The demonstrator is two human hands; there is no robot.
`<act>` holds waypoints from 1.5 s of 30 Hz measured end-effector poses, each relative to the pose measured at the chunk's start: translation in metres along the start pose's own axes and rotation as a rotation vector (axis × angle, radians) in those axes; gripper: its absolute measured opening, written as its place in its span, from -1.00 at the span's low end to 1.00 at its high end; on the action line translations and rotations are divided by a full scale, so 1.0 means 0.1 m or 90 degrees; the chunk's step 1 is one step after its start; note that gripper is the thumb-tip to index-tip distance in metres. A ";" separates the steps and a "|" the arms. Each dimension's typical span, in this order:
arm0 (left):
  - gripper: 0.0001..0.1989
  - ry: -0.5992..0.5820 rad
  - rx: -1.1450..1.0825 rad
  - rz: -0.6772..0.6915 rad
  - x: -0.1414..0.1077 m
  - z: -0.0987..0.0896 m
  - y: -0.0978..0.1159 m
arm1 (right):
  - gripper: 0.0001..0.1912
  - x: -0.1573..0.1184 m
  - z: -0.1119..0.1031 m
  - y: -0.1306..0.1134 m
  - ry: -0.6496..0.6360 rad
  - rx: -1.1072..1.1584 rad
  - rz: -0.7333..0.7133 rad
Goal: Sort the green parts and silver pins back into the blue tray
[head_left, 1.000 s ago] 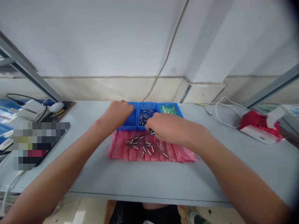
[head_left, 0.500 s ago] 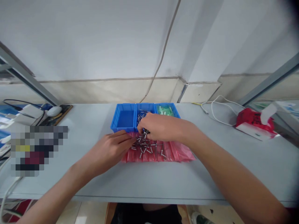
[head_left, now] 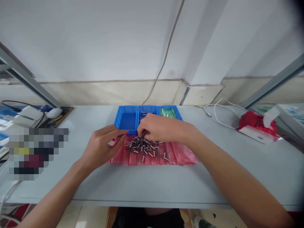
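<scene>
Silvery screws (head_left: 142, 146) lie in a loose pile on a row of pink plastic bags (head_left: 175, 154) in front of three blue bins. My right hand (head_left: 158, 127) reaches over the middle bin's front edge, its fingers closed down on screws at the top of the pile. To the left, my left hand (head_left: 103, 144) has thumb and forefinger tips close together by the front rim of the left blue bin (head_left: 125, 122). Pink plastic shows between them, but what they pinch cannot be made out. More screws sit in the middle bin (head_left: 148, 109), partly hidden by my right hand.
The right blue bin (head_left: 169, 111) holds green and white pieces. Farther right are a white cable (head_left: 223, 123) and a red tissue pack (head_left: 257, 122). Chargers (head_left: 28, 115), a white mouse (head_left: 54, 113) and a blurred-out patch occupy the left side. A wall stands behind the table.
My left hand has drawn back to the left and slightly up, uncovering more pink plastic. My right hand has shifted slightly left, and the screws beneath it form a denser pile.
</scene>
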State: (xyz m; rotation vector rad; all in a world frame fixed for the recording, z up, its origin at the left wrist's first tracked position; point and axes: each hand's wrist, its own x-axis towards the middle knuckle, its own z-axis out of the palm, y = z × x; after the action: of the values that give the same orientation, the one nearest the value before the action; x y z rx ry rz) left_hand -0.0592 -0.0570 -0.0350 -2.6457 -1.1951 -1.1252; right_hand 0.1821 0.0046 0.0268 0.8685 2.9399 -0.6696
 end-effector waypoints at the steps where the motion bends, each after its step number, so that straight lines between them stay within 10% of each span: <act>1: -0.84 -0.005 -0.001 -0.009 0.05 0.00 0.00 | -0.70 -0.01 -0.03 0.01 -0.006 0.012 -0.010; 13: -0.70 -0.221 0.063 0.123 0.53 0.36 -0.30 | -0.69 0.18 -0.16 0.39 0.003 -0.150 0.192; 31: -0.72 -0.105 -0.002 0.115 0.35 0.53 -0.37 | -0.77 0.56 0.19 0.61 -0.009 -0.107 0.196; 37: -0.56 -0.114 0.002 0.095 0.36 0.45 -0.38 | -0.82 0.46 0.09 0.60 0.011 -0.003 0.199; 45: -0.79 0.058 0.018 0.058 0.33 0.29 -0.52 | -0.88 0.14 -0.17 0.42 0.066 0.081 0.138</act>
State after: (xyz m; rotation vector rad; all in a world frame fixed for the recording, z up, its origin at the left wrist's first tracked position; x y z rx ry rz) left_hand -0.0612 0.0094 -0.0485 -2.5696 -1.0563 -1.1905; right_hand 0.1936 0.0505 0.0244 1.2479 2.8540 -0.8272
